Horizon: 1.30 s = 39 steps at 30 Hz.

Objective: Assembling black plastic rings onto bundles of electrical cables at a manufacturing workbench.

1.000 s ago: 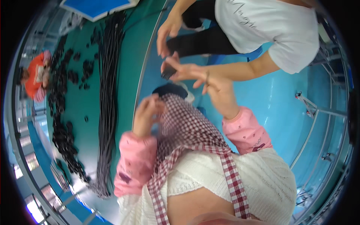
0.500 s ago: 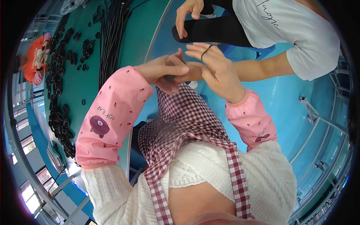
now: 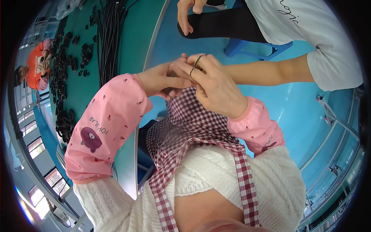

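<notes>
A co-worker's bare forearm [image 3: 266,73] reaches in from the right, and its hand lies between both of mine, mostly covered. My left hand [image 3: 160,80] is closed around that hand, its thumb across the near side. Over it from the right comes my right hand [image 3: 218,87], fingers bent and pressed against the same hand, their tips partly hidden. A thin dark loop [image 3: 196,65] is around fingers of my right hand. Pink printed sleeve covers are on both my forearms. My checked apron [image 3: 197,106] hangs below the hands.
The green table [image 3: 133,50] to my left bears a bundle of black cables [image 3: 110,42] and many small black ring-shaped parts [image 3: 60,83]. The co-worker's other hand [image 3: 186,17] rests at a black-clad leg [image 3: 224,26], near a blue stool [image 3: 255,48]. Farther left is a person in orange [image 3: 35,67].
My right hand has moved left and down onto the co-worker's hand, its raised fingers now bent over it. The table and cables have shifted slightly left in view.
</notes>
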Available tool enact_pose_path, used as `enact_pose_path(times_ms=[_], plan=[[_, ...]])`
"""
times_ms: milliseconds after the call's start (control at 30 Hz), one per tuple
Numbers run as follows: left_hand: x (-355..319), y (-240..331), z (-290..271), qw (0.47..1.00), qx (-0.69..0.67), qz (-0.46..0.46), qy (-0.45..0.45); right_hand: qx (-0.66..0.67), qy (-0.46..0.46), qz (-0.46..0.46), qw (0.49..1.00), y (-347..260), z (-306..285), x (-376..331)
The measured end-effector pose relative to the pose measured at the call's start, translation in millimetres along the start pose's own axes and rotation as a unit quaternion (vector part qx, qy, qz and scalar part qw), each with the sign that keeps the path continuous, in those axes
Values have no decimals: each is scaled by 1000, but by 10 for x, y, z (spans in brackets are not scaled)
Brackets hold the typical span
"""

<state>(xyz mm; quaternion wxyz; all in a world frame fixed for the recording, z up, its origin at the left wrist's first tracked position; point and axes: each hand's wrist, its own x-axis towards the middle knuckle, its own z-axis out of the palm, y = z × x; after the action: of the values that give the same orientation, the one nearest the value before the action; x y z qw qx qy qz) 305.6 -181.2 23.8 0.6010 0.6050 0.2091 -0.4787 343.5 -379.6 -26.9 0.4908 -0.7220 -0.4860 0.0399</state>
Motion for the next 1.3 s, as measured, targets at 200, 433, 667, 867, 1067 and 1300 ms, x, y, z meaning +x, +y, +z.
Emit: enact_pose_path(times_ms=[200, 433, 667, 867, 1067, 1300], plan=[[17, -98, 165, 995, 6, 82, 63, 21, 5, 12, 1000, 25, -15, -44], [-35, -173, 264, 990, 87, 69, 86, 92, 17, 33, 995, -21, -194, -14], [-277, -340, 459, 903, 226, 277, 240, 97, -23, 88, 991, -200, -292, 105], [-729, -472, 604, 835, 285, 279, 380, 190, 19, 72, 979, -459, -181, 292], [-998, -845, 786, 808, 251, 277, 455, 154, 6, 21, 988, -876, 118, 427], [-1268, -1265, 949, 801, 189, 322, 468, 344, -120, 127, 922, -1201, 441, 414]])
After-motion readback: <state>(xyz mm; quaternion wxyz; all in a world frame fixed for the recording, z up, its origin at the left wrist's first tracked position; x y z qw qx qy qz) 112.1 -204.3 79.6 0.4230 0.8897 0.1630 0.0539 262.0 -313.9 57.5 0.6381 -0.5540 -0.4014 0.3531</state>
